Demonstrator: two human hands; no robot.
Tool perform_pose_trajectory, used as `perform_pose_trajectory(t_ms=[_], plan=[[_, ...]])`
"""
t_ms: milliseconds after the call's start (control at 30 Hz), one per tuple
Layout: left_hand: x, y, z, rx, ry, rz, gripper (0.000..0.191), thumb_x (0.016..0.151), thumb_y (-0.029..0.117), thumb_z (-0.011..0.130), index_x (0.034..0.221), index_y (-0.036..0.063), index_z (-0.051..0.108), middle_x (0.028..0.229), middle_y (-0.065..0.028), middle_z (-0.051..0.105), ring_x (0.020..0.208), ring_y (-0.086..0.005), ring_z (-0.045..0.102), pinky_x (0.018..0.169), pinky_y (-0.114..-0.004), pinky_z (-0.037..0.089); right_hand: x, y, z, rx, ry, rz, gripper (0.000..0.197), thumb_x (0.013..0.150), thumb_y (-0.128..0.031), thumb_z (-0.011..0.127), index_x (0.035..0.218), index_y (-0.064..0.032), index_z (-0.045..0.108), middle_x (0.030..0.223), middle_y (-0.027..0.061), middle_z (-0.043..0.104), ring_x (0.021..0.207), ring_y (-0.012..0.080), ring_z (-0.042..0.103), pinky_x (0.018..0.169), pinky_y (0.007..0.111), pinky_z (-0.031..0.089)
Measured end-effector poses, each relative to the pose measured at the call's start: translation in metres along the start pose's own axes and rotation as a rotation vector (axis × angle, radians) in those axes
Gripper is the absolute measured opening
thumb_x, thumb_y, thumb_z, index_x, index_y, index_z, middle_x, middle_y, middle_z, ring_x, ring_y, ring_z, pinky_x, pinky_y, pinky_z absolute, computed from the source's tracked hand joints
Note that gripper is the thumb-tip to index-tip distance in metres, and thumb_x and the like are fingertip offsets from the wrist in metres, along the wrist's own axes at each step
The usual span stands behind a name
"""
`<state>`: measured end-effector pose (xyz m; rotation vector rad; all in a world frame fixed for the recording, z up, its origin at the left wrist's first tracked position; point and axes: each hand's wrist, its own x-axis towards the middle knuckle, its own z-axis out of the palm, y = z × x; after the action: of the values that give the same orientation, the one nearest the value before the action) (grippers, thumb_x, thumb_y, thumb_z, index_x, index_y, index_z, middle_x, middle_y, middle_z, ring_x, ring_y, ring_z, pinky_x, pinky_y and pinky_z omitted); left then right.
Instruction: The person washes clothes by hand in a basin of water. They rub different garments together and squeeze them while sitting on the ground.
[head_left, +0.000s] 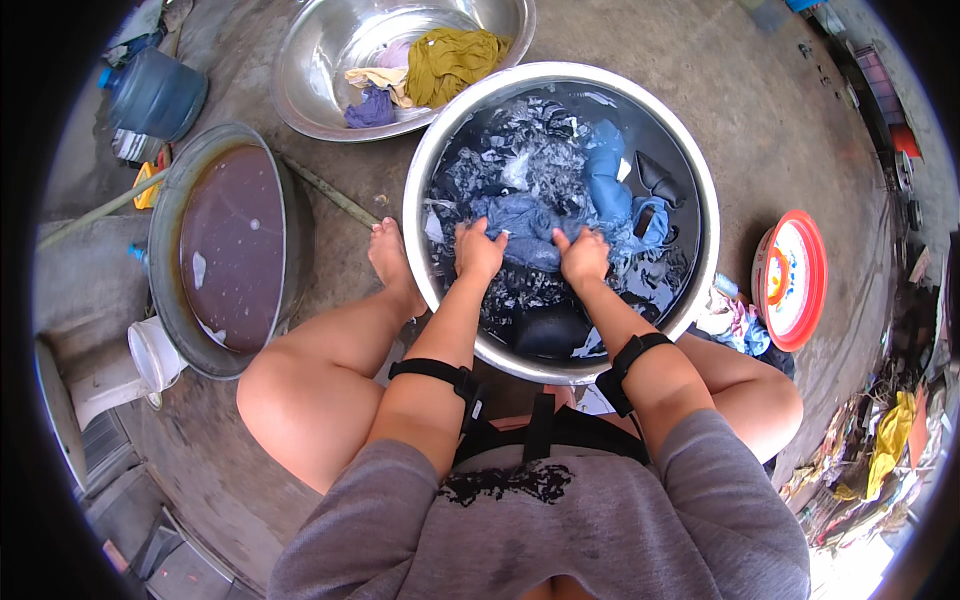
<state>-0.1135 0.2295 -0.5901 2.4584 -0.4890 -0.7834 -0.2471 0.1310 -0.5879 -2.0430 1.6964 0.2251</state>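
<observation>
Between my knees stands a large round metal basin, filled with dark water and soaking clothes. My left hand and my right hand both grip a wet blue cloth at the water's surface, one at each side of it. Part of the cloth sits under water, so its full shape is hidden. To the right of it, another blue garment is bunched up and partly sunk. Black fabric lies in the near part of the basin, and churned dark cloth with pale patches fills the far left.
A second metal basin beyond holds a mustard garment and a purple cloth. At left stands a tub of murky brown water, near a blue water jug. A red-rimmed enamel basin leans at right beside crumpled clothes.
</observation>
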Motion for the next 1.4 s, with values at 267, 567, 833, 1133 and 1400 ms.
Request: perform_pose_trajectory(t_ms=[267,567,833,1133,1400], plan=[[0.008,0.011,0.018,-0.857,-0.127,-0.358,0.033,0.08,0.032,0.061,0.089,0.0017,0.056,0.083,-0.0079,0.058,0.067,-0.0158,0.054,0.061,-0.03,0.045,0.025,-0.017,-0.001,-0.18,-0.39,-0.056,0.055,0.075,-0.046,0.058,0.121,-0.0181,0.051,0.132,0.0146,0.04,0.121,0.0287,0.038,0.101,0.045,0.026],[0.009,0.001,-0.009,-1.812,-0.977,-0.26,0.037,0.085,0.046,0.05,0.105,0.0144,0.049,0.088,-0.0141,0.058,0.079,-0.0275,0.057,0.076,-0.043,0.047,-0.099,-0.077,-0.071,0.935,-0.016,-0.759,0.018,0.065,-0.009,0.07,0.072,0.0031,0.059,0.084,0.0083,0.057,0.08,0.0172,0.056,0.075,0.027,0.043],[-0.016,0.058,-0.001,-1.431,-0.561,-0.464,0.032,0.086,0.037,0.049,0.091,0.0081,0.061,0.084,-0.0081,0.064,0.075,-0.0221,0.063,0.071,-0.035,0.051,-0.02,-0.046,-0.05,0.917,0.266,-0.482,0.017,0.07,-0.016,0.067,0.071,-0.0003,0.06,0.066,0.0146,0.061,0.058,0.0227,0.061,0.057,0.032,0.047],[-0.008,0.028,-0.005,0.299,-0.119,0.157,0.059,0.072,0.028,0.066,0.126,0.035,0.043,0.138,-0.0171,0.022,0.121,-0.039,0.033,0.093,-0.041,0.039,-0.003,0.001,-0.009,-0.085,0.173,-0.269,0.033,0.074,-0.041,0.062,0.097,-0.0173,0.064,0.109,0.0141,0.042,0.104,0.0339,0.036,0.09,0.045,0.031],[0.004,0.016,0.015,-0.293,-0.352,-0.114,0.063,0.077,0.045,0.059,0.133,0.032,0.034,0.138,-0.0111,0.029,0.12,-0.0332,0.036,0.096,-0.042,0.034,0.022,-0.035,-0.028,-0.04,-0.474,-0.032,0.056,0.075,-0.049,0.056,0.124,-0.0222,0.048,0.141,0.017,0.024,0.128,0.0445,0.018,0.098,0.061,0.018]])
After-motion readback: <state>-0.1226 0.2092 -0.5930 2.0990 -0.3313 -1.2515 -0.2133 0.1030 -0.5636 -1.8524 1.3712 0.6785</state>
